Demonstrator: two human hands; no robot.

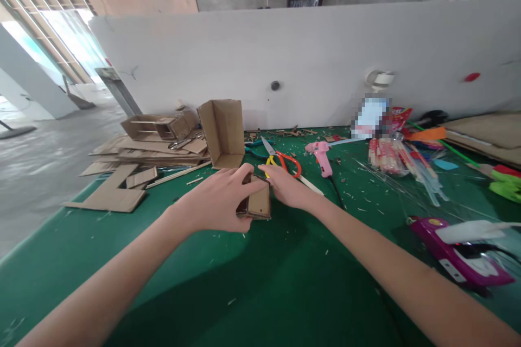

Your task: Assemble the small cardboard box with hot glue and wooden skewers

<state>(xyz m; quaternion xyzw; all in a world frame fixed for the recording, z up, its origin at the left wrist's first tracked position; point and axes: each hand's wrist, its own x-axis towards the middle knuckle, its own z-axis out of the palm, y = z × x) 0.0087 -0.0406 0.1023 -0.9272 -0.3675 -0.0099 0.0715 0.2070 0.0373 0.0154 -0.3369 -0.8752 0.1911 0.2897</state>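
A small brown cardboard box [260, 204] is held just above the green table. My left hand [220, 198] is closed around its left side, thumb on top and fingers underneath. My right hand [287, 187] is at the far right edge of the box, its fingers drawn together. Whatever those fingers hold, if anything, is hidden. Just beyond the right hand lie scissors [291, 164] with orange handles, and a yellow handle [270, 160] shows next to them, partly covered by the fingers.
An open cardboard corner piece [223, 133] stands behind the hands. Cardboard sheets [118, 152] are piled at left. A pink glue gun [321, 158], bundled sticks [385, 156], a phone [369, 116] and a purple power strip [456, 252] are at right. A white partition [195, 59] runs behind.
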